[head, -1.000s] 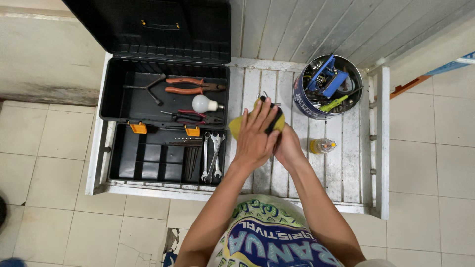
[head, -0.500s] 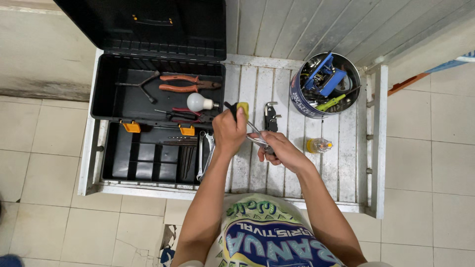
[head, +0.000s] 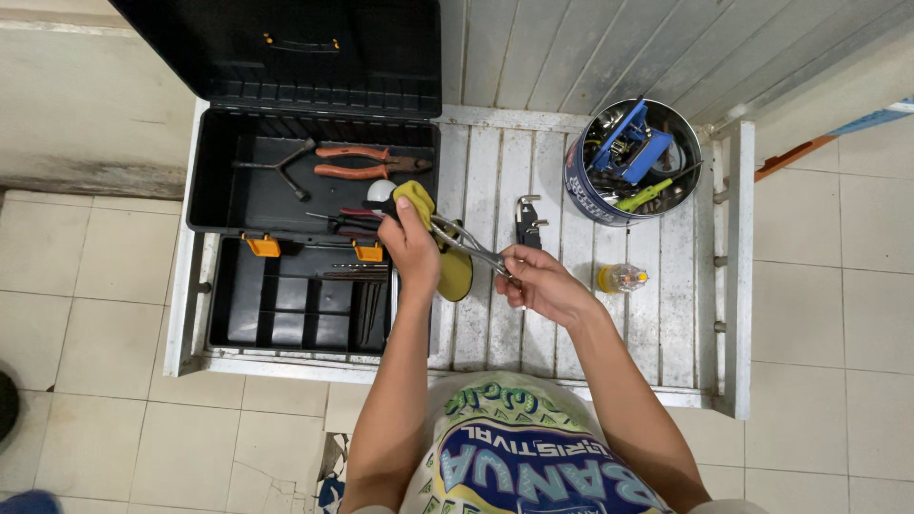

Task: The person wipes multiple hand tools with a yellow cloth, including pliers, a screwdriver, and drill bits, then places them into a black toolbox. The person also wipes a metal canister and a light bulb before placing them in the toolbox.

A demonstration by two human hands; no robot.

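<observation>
While the left hand (head: 411,249) pinches a yellow cloth (head: 447,266) w/ closed grip, the right hand (head: 538,284) grips metal pliers (head: 464,243) — beside an open black toolbox (head: 286,190) on the tabletop (head: 666,314).

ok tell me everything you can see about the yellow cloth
The yellow cloth looks like soft fabric, folded or bunched rather than spread flat. The left hand grips it, one end poking above the fingers, the rest hanging below. It is pressed against a metal tool whose other end the right hand holds, above the white slatted table beside the open black toolbox.
</observation>
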